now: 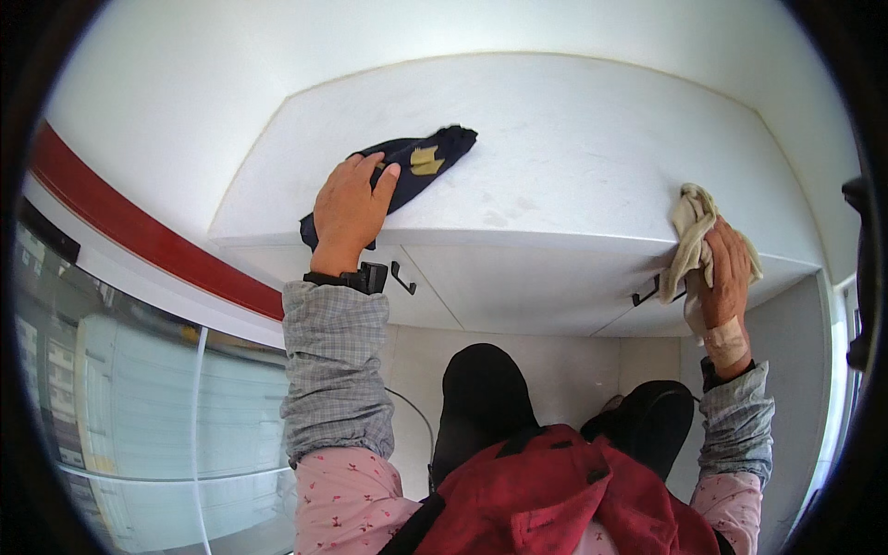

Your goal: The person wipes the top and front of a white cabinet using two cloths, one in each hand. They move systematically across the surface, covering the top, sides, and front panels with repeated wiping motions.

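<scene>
My left hand point(354, 201) lies over a dark navy cloth point(409, 166) with tan patches, its fingers and thumb on the fabric. This cloth rests on the white top of a low cabinet point(569, 152), and one end hangs over the front edge. At the right end of that edge, my right hand point(727, 263) holds a bunched beige cloth point(690, 222). Part of the beige cloth sits on the top, and part drapes down over the cabinet front. Faint greyish smudges point(510, 208) mark the white surface between the hands.
Black handles point(402, 277) stick out from the cabinet doors point(513, 281). White walls point(520, 24) enclose the top. A red sill point(152, 222) and a glass window point(152, 388) run along the left. My knees point(485, 388) are below the cabinet front, above a pale tiled floor point(576, 374).
</scene>
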The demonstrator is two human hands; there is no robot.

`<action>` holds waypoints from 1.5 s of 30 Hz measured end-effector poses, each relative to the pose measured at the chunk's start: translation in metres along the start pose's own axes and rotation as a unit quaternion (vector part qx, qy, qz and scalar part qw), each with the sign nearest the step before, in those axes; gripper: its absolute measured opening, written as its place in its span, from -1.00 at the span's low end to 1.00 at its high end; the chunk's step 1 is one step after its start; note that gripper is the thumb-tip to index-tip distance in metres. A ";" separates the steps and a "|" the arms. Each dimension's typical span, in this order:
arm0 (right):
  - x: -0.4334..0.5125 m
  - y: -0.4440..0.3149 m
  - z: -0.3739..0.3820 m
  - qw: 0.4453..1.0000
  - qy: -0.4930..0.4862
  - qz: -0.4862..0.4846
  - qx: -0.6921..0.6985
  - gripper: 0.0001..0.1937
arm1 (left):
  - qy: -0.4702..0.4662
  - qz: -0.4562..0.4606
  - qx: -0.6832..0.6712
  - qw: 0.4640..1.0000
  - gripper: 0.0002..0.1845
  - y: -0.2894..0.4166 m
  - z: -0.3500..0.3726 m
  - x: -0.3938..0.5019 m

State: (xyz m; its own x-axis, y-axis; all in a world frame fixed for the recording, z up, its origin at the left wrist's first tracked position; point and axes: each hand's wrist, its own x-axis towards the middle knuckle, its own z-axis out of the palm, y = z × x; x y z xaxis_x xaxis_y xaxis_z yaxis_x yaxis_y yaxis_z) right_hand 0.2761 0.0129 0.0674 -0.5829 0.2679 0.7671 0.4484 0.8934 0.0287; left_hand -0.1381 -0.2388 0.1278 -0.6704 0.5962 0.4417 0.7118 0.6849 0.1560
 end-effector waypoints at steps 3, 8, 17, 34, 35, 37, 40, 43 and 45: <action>0.002 -0.033 0.013 0.999 0.036 -0.028 -0.007 -0.62 | 0.061 0.072 -0.046 0.994 -0.48 -0.003 0.009 -0.003; 0.043 -0.141 0.063 0.982 -0.110 -0.130 0.078 -0.57 | 0.038 -0.006 -0.046 0.998 -0.51 0.012 0.017 -0.001; 0.100 -0.211 0.057 0.945 -0.170 -0.239 0.143 -0.52 | 0.095 0.039 -0.052 0.993 -0.57 -0.010 0.016 -0.003; 0.089 -0.024 0.023 0.929 -0.132 0.184 0.291 -0.61 | 0.306 -0.065 -0.228 0.922 -0.40 0.047 0.083 -0.078; 0.090 -0.024 0.024 0.940 -0.129 0.184 0.256 -0.61 | 0.348 -0.089 -0.236 0.903 -0.38 0.024 0.085 -0.068; 0.091 -0.025 0.025 0.951 -0.121 0.177 0.223 -0.62 | 0.411 -0.134 -0.242 0.868 -0.38 -0.022 0.085 -0.051; 0.096 -0.033 0.023 0.943 -0.129 0.193 0.236 -0.62 | 0.444 -0.210 -0.334 0.804 -0.28 -0.085 0.075 -0.032; 0.099 -0.041 0.020 0.949 -0.127 0.189 0.218 -0.62 | 0.427 -0.268 -0.384 0.774 -0.18 -0.093 0.065 -0.029; 0.097 -0.043 0.020 0.950 -0.121 0.202 0.204 -0.61 | 0.391 -0.280 -0.376 0.792 -0.17 -0.067 0.066 -0.038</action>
State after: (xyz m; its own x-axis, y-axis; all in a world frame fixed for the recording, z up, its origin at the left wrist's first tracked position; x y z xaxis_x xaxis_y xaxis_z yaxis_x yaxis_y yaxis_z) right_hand 0.1872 0.0077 0.1281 -0.5792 0.6504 0.4915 0.3975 0.7517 -0.5263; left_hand -0.1737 -0.2795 0.0426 -0.7996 -0.3561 0.4835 0.4690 0.1323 0.8732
